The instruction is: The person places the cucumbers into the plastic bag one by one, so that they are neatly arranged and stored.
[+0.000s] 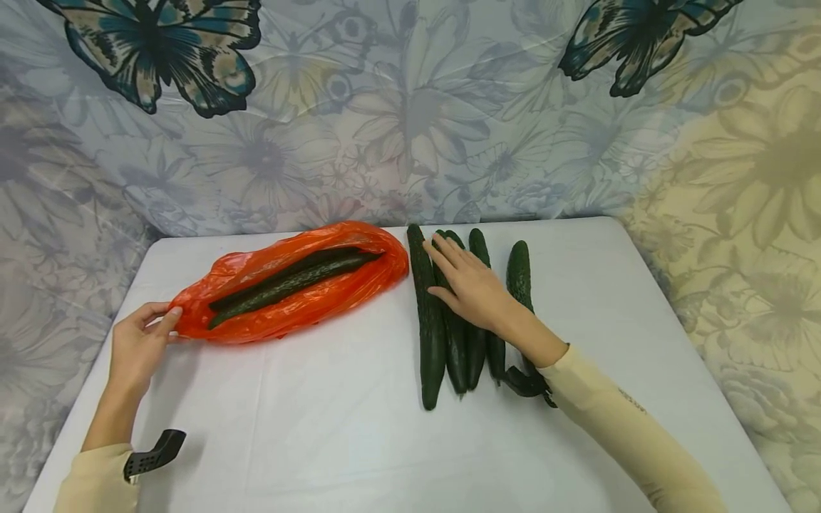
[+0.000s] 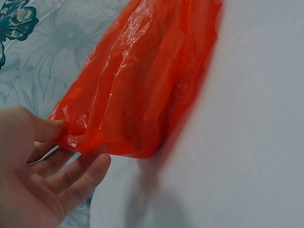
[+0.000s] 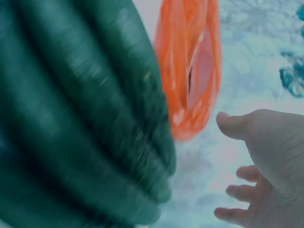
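Note:
At the left of the head view, my left hand pinches the gathered end of a red plastic bag between thumb and fingers; the left wrist view shows the bag's end in that pinch. Two dark green cucumbers lie lengthwise in the bag, showing through its long opening. My right hand is spread over a row of several cucumbers, fingers straight, covering parts of the middle ones. In the right wrist view the fingers hold nothing, beside large blurred cucumbers.
The cucumbers lie side by side on a white-covered table, one cucumber a little apart at the right. Behind the table hangs a floral cloth with butterflies. A black wrist mount juts from the left sleeve.

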Demonstrator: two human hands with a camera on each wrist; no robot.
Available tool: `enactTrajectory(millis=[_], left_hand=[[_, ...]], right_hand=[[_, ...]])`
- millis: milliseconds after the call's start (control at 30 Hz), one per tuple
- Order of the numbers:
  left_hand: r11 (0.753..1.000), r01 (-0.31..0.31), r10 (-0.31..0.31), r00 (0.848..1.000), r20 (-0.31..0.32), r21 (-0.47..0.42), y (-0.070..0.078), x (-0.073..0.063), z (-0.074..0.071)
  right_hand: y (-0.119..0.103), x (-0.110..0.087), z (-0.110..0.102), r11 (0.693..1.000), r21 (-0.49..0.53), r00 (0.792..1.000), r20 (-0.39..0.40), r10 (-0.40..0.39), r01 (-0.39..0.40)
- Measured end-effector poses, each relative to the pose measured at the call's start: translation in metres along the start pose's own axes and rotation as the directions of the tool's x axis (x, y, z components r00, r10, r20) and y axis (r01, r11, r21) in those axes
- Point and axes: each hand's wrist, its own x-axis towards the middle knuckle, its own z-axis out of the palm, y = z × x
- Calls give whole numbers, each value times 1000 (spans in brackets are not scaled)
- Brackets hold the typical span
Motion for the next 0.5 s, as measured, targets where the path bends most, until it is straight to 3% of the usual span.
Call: enactTrajectory(millis=[100,200,333,433,500], left_hand=[[1000,4,-4,1000,-2,23,1,0,1],[998,34,-31,998,-55,60,2,-1,1],[998,57,-53,992,-111,39,3,-1,1],[999,29,-30,992,-125,-15,2,-1,4],[999,-30,26,988,-155,-19,3,-1,8]], right_hand=[[14,-16,-2,998,5,998,-12,61,-61],[26,-30,-3,991,33,992,-5,128,-128],[37,-44,-3,980,63,982,16,189,-190],[41,-53,-2,972,64,974,27,223,-225],[44,-60,-1,968,65,970,32,243,-244]])
